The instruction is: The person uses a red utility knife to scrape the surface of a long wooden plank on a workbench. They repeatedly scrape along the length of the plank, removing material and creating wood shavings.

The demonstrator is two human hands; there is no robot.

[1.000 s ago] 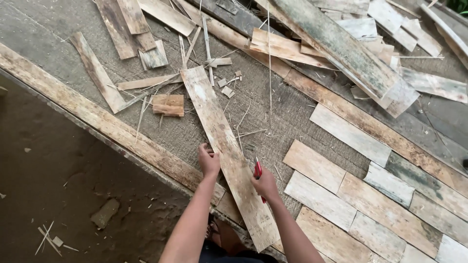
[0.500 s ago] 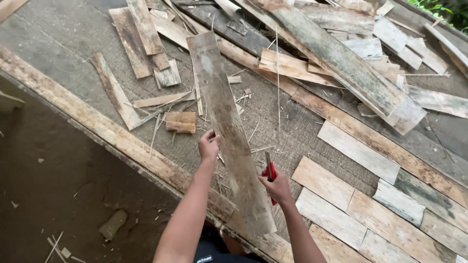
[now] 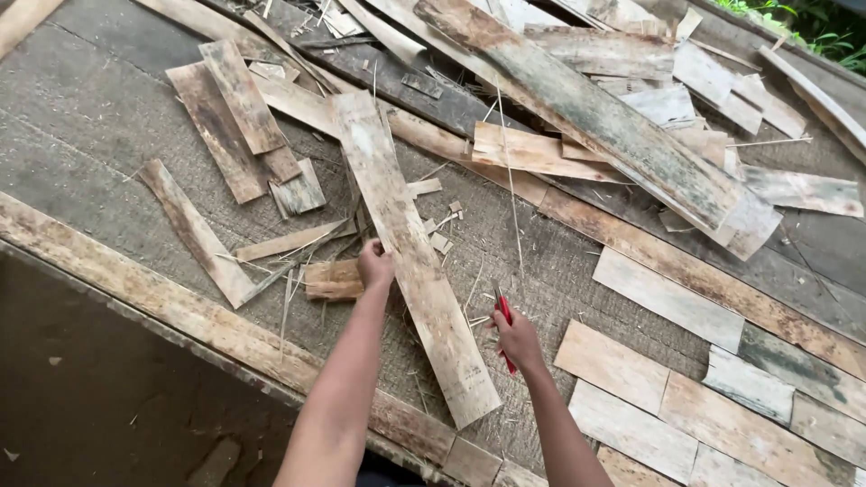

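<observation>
Plank [image 3: 410,252], long and weathered, lies flat at centre on the grey work surface [image 3: 81,135], running from 11 o'clock to 5 o'clock. Left hand [image 3: 374,267] grips its left edge, fingers clamped on the wood. Right hand [image 3: 517,341], at 4 o'clock, has fingers closed round a red-handled tool [image 3: 504,317]. Short boards [image 3: 667,397] lie at 4 o'clock.

The long plank [image 3: 410,261] is made of raw wood, matt and rough, with pale worn stains. A red, smooth tool [image 3: 504,316], probably of plastic, is seen beside it. The ground mat [image 3: 108,135] looks like coarse grey woven cloth. The short boards [image 3: 631,397] are dry, unpainted wood.
</observation>
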